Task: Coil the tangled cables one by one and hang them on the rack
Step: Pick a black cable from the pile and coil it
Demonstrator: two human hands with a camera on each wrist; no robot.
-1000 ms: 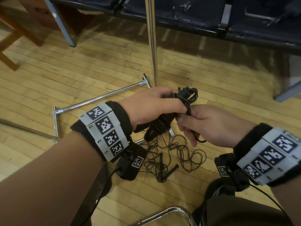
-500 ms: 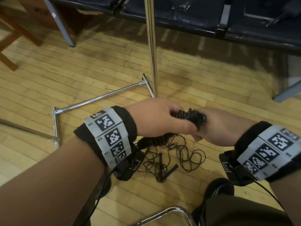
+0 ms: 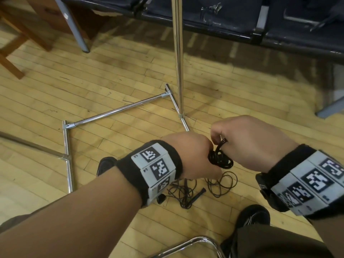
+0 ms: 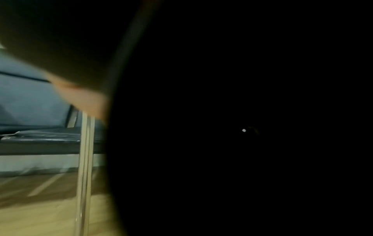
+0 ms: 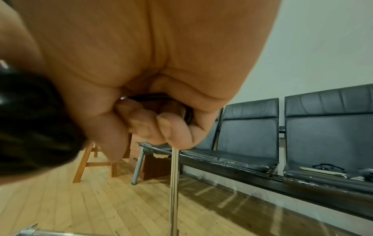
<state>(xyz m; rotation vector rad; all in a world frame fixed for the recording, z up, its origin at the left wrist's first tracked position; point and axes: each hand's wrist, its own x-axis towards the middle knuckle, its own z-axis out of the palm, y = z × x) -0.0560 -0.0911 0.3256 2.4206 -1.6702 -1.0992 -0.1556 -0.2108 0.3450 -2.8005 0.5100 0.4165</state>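
Black cable, wound into a small tight bundle (image 3: 220, 160), sits between two hands held close together above a pale wooden plank floor (image 3: 93, 101). The left hand (image 3: 188, 155) is curled round the bundle from the left, its fingers hidden beneath; the left wrist view is almost wholly dark and adds nothing about them. The right hand (image 3: 247, 140) has its fingers bent inward, pinching a loop of the same cable, and the right wrist view shows the black strand running under the closed fingertips (image 5: 165, 123). Both wrists carry grey bands (image 3: 155, 168) printed with square black-and-white code patterns; small figures beside the squares are too blurred to read. More thin black cable lies loose and tangled on the floor (image 3: 186, 190) directly below the hands. Just beyond the hands stands the chrome rack (image 3: 178, 62), one upright pole rising from a base of low rails that run leftward across the boards; open floor lies inside and around those rails. A row of dark padded seats (image 3: 232, 23) lines the far edge, with brown wooden furniture (image 3: 24, 32) at far left. Two dark shoes (image 3: 254, 215) rest on the floor near the bottom, beside a curved chrome tube (image 3: 197, 241) at the lower edge.
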